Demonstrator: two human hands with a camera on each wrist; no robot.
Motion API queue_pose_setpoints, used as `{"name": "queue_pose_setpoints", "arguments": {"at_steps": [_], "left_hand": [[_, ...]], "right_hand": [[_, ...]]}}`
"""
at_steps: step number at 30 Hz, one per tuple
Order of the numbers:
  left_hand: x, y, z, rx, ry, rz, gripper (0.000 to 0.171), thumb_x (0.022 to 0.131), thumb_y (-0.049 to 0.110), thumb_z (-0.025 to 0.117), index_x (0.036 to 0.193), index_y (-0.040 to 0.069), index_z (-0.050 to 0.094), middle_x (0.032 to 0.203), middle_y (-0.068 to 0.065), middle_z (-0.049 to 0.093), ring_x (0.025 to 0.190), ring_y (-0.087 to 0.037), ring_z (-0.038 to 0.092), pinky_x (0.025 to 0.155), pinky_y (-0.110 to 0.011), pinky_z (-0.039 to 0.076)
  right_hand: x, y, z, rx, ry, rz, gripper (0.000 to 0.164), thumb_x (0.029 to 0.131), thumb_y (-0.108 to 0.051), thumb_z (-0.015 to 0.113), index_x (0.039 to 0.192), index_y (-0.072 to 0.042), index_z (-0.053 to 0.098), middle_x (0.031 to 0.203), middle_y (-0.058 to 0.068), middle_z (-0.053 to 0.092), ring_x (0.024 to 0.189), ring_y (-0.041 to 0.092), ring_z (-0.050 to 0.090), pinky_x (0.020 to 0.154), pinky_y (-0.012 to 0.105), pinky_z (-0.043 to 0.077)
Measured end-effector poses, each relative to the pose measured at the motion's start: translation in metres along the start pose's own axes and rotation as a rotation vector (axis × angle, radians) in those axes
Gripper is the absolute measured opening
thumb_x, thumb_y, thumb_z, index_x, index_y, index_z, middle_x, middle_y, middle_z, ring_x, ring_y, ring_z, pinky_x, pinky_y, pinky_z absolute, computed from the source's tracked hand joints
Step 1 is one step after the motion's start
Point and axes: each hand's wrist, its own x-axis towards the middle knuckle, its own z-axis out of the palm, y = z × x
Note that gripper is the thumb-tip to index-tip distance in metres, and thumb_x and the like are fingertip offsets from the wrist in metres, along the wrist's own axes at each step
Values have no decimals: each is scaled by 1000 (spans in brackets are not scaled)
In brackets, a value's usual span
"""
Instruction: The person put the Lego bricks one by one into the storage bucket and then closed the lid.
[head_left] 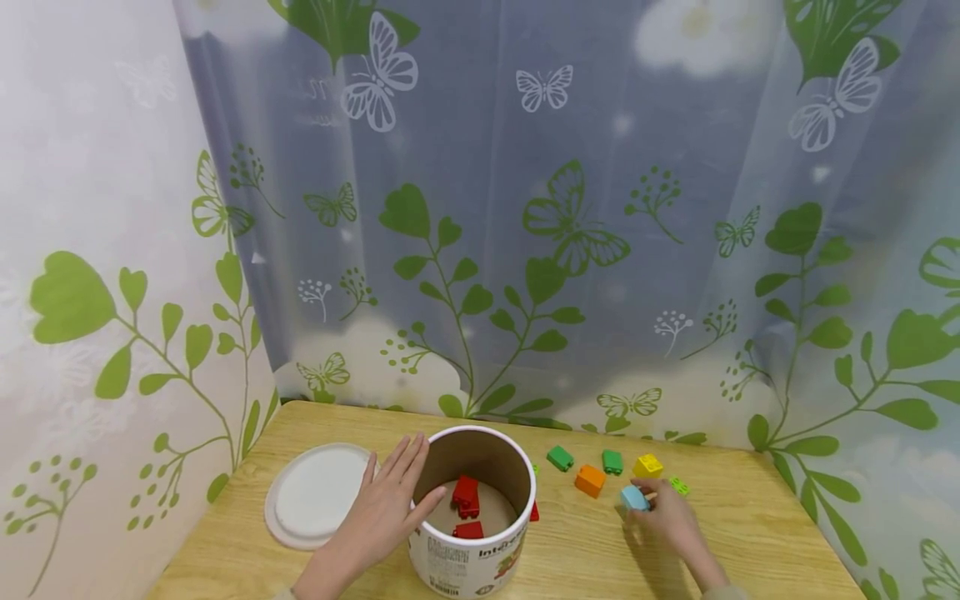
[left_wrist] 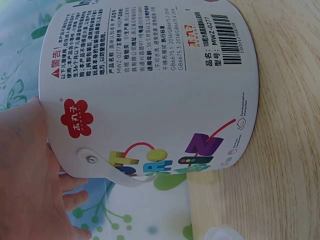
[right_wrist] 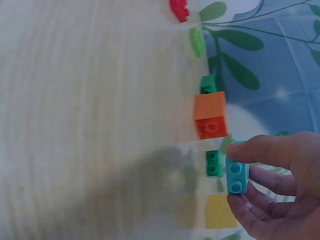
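Observation:
My right hand point(head_left: 670, 518) pinches a light blue toy brick point(right_wrist: 236, 175) between thumb and fingers, its studs facing the wrist camera. Around it lie an orange brick point(head_left: 590, 481), a yellow brick point(head_left: 648, 466), green bricks point(head_left: 612, 462) and a light green brick point(head_left: 678, 485). My left hand point(head_left: 386, 508) rests with straight, spread fingers at the rim of a white round bucket point(head_left: 468, 575). Inside the bucket are several red bricks point(head_left: 466, 492). In the left wrist view the bucket's printed side and its white handle point(left_wrist: 117, 172) show.
Left of the bucket a round white lid point(head_left: 318, 496) lies on the wooden table point(head_left: 592, 567). A red brick point(head_left: 534, 512) is partly hidden behind the bucket's right side. Patterned curtains point(head_left: 487, 250) hang along the table's back and left edges.

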Motion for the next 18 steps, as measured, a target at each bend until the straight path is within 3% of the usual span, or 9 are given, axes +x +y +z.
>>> {"name": "queue_pose_setpoints", "arguments": {"at_steps": [9,18], "left_hand": [[0,0,0,6,4,7,76,102,54,52,156,2,38,163,-13,33,152,-32,26,119,-67,12],[0,-1,0,8,5,8,76,102,53,53,156,2,37,163,-13,33,152,-33,26,119,-67,12]], "right_hand": [[0,-17,-15,-2,45,-54,51,78,-2,82,126,7,66,111,21,68,85,23,63,72,40,54],[-6,-38,-32,42,50,-125,53,79,-1,83,129,4,66,116,21,66,90,28,66,75,43,58]]}}
